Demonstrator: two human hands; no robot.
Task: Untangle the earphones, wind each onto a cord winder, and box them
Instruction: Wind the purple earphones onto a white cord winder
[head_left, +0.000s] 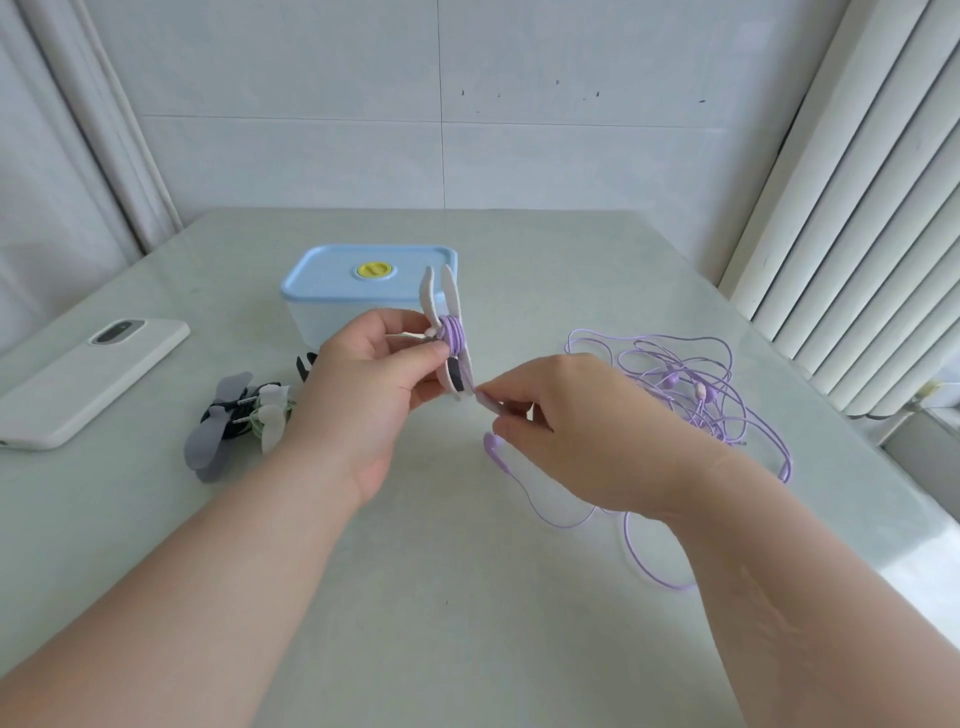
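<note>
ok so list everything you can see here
box: one, blue lid with yellow knob, table's far middle
phone: one, white, table left
wound winders: at least two, grey and white, left of centre
held winder: one, pale, partly wound with purple cord, above table centre
earphone tangle: count unclear, purple, table right
table: one, pale grey-green
left hand: grips held winder
right hand: pinches purple cord beside the winder

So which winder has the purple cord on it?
The white winder in the left hand, wound with purple cord. The grey winder and second white winder lie on the table.
</note>
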